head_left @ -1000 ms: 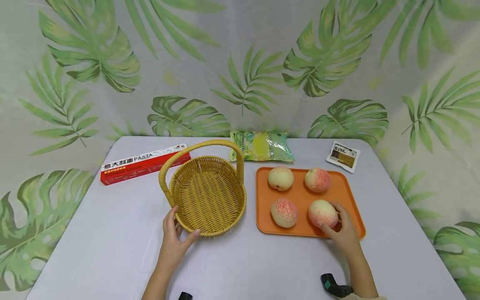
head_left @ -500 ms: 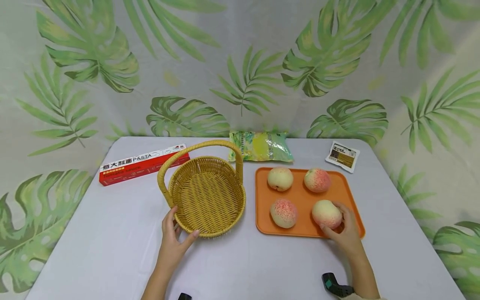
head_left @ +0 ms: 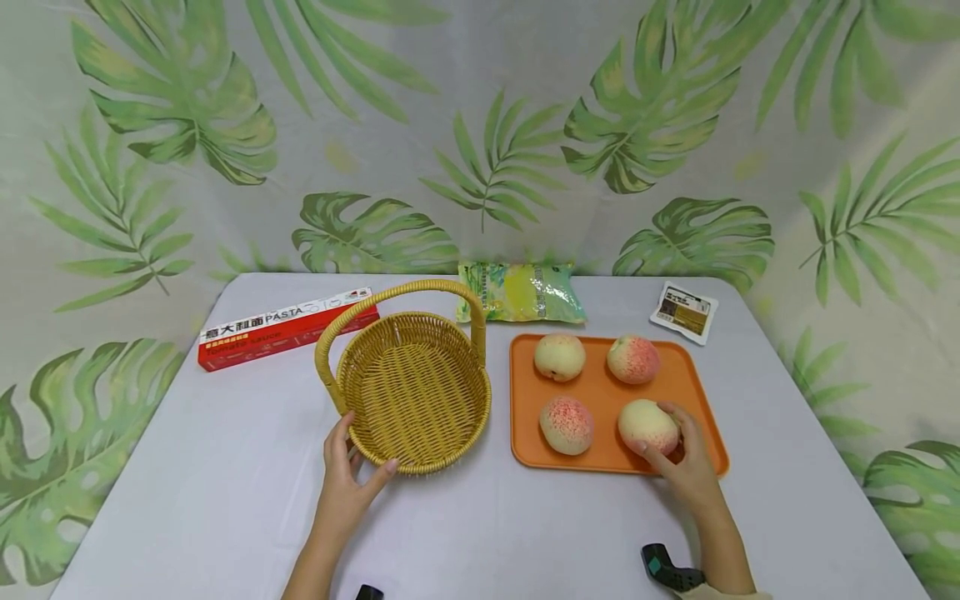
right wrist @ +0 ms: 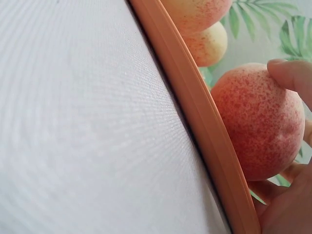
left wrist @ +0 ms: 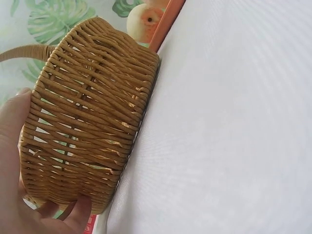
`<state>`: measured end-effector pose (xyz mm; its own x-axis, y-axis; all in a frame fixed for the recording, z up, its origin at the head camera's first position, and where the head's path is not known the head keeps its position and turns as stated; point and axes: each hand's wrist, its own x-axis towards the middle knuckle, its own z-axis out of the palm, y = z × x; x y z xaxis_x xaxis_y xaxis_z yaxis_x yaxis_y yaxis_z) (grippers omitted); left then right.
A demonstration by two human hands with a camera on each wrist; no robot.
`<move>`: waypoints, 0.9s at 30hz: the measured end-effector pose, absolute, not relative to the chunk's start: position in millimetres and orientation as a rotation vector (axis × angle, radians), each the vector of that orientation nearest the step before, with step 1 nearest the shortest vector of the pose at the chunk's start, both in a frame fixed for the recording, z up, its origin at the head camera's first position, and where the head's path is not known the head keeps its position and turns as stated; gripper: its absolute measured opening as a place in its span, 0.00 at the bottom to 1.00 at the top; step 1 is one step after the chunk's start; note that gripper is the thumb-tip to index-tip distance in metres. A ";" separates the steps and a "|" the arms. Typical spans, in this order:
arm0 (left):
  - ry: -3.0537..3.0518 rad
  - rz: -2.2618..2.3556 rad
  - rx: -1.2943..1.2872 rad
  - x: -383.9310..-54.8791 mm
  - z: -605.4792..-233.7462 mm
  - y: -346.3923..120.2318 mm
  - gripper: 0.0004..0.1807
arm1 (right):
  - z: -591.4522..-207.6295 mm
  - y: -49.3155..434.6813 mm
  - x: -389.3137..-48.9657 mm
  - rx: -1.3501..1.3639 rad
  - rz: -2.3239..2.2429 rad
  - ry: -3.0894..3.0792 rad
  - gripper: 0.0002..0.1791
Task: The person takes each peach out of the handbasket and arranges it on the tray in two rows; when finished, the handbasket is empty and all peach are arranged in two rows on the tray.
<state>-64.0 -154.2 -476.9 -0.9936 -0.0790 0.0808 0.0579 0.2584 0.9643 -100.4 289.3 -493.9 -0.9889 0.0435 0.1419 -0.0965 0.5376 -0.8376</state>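
My left hand [head_left: 347, 471] holds the near left rim of a round wicker basket [head_left: 422, 400] with an arched handle. In the left wrist view, the thumb lies at the rim and fingertips press the woven side [left wrist: 87, 117]. On an orange tray [head_left: 525, 454] to the right, my right hand [head_left: 690, 467] grips the near right peach [head_left: 647, 423], thumb on its near side and fingers round its right. The right wrist view has this pink-speckled peach [right wrist: 261, 122] just behind the tray's raised edge [right wrist: 195, 112]. Nothing lies inside the basket.
Three more peaches, including a near left one [head_left: 567, 425], sit on the tray. Behind are a red pasta box [head_left: 288, 329], a green-yellow packet [head_left: 525, 292] and a small white-edged packet [head_left: 684, 312]. A leaf-print cloth [head_left: 480, 125] hangs behind the table.
The peach in my right hand shifts slightly right, then slightly back left, staying over the tray. My left hand and the basket hold their place.
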 end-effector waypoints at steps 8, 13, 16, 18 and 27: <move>-2.392 -1.848 0.021 -67.2 -490.4 -157.3 0.48 | -494.0 289.9 -101.8 0.033 1.463 -2.625 0.40; -2.396 -1.843 0.023 -68.0 -489.7 -157.4 0.48 | -492.0 288.6 -102.1 0.014 1.455 -2.638 0.41; -2.393 -1.845 0.024 -68.9 -489.7 -157.4 0.48 | -489.5 287.3 -101.9 0.016 1.475 -2.631 0.41; -2.396 -1.840 0.025 -69.3 -489.4 -157.6 0.48 | -488.0 286.3 -101.8 0.021 1.494 -2.625 0.41; -2.448 -1.423 0.005 -58.9 -468.3 -159.0 0.49 | -459.0 283.7 -96.3 0.058 1.474 -2.479 0.37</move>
